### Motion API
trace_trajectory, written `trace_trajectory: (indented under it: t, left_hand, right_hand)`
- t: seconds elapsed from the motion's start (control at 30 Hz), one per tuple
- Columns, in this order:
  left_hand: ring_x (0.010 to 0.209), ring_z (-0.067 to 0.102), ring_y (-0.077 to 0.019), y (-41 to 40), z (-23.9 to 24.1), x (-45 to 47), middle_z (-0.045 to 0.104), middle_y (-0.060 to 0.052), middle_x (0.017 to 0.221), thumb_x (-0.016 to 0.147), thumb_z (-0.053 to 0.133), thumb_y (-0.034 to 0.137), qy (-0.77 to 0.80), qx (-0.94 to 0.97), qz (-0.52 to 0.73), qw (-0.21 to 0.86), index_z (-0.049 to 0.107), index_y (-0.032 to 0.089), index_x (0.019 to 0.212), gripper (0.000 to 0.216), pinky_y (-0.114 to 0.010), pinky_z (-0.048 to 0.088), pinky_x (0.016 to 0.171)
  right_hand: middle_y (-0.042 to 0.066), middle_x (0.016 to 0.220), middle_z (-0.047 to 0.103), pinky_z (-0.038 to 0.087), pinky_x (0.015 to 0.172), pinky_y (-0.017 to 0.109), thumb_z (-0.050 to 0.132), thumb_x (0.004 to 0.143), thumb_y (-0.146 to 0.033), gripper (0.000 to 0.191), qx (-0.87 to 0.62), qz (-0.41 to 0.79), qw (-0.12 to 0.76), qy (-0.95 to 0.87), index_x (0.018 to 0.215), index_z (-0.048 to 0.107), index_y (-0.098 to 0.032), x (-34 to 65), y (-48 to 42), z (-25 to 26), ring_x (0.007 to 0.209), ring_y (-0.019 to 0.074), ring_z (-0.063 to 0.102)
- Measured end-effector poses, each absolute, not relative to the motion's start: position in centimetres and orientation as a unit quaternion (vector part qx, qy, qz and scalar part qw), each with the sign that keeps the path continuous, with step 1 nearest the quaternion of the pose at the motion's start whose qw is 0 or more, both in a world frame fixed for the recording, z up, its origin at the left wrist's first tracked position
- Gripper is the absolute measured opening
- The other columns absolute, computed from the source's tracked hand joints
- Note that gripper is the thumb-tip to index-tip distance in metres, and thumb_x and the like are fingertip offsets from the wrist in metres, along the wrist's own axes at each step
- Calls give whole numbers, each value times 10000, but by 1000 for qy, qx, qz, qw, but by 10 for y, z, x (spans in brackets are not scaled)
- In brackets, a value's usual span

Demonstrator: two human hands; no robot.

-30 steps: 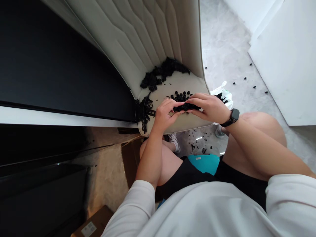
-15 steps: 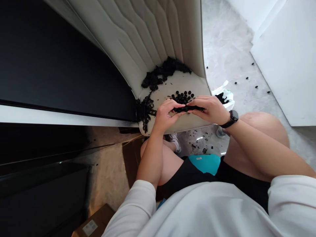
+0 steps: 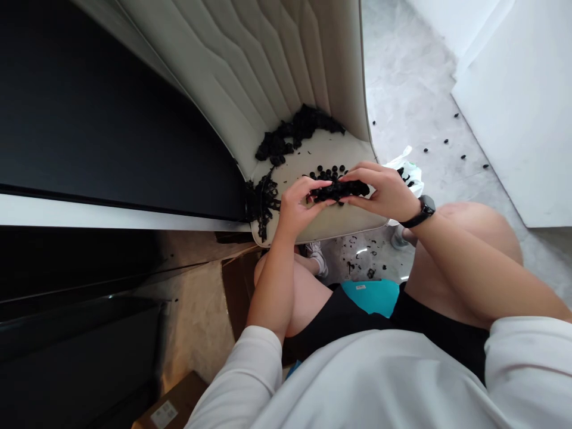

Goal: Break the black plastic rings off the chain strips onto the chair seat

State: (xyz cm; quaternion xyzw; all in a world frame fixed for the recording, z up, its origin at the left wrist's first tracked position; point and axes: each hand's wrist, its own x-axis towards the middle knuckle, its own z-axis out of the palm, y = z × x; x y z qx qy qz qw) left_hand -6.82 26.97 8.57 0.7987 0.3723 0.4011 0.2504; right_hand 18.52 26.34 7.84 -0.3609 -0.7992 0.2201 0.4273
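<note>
A bumpy black strip of moulded rubber-like parts (image 3: 342, 190) is held over the chair seat (image 3: 308, 223). My left hand (image 3: 300, 199) pinches its left end between thumb and fingers. At the other end, my right hand (image 3: 379, 187), with a black watch on the wrist, grips it from above and below. Several small round black caps (image 3: 334, 170) lie on the seat just beyond my hands, partly hidden by them. Farther back, a heap of black pieces (image 3: 299, 130) rests against the backrest. Black lattice-like scraps (image 3: 263, 199) are piled at the seat's left edge.
A white plastic bag (image 3: 413, 176) with black pieces stands right of the seat. Small black bits (image 3: 463, 157) are scattered on the floor, and more scraps (image 3: 370, 273) lie below the seat. A teal item (image 3: 370, 297) is between my thighs. A cardboard box (image 3: 172, 402) is at lower left.
My right hand has shifted its grip, its fingers lifting and spreading wider. More of the black strip now shows between my hands. My left hand has barely moved.
</note>
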Motion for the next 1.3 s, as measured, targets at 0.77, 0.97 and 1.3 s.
trace_trajectory:
  t: [0.77,0.97,1.3]
  left_hand:
    - [942,661,-183,270,89,-70,715,-57,1028,1004,700,519,380,809,392,218,757,242,1137,313,-302,517,787]
    - [926,656,-181,270,88,-67,717,-55,1022,994,703,546,377,816,382,216,742,225,1115,345,-302,516,800]
    - [937,663,-187,264,90,-63,720,-57,1005,1009,700,493,384,800,403,224,740,228,1112,288,-317,527,825]
  right_hand:
    - [109,1004,745,536,745,376,604,1055,-468,390,-353,151,346,-856,1311,715,-194,195,266,79,869,262,696]
    - [125,977,696,453,693,373,537,1079,-476,377,-380,128,313,-861,1218,688,-160,189,263,82,815,263,630]
    - [106,948,686,393,677,358,468,1102,-496,376,-386,115,321,-857,1158,658,-177,180,257,81,792,247,604]
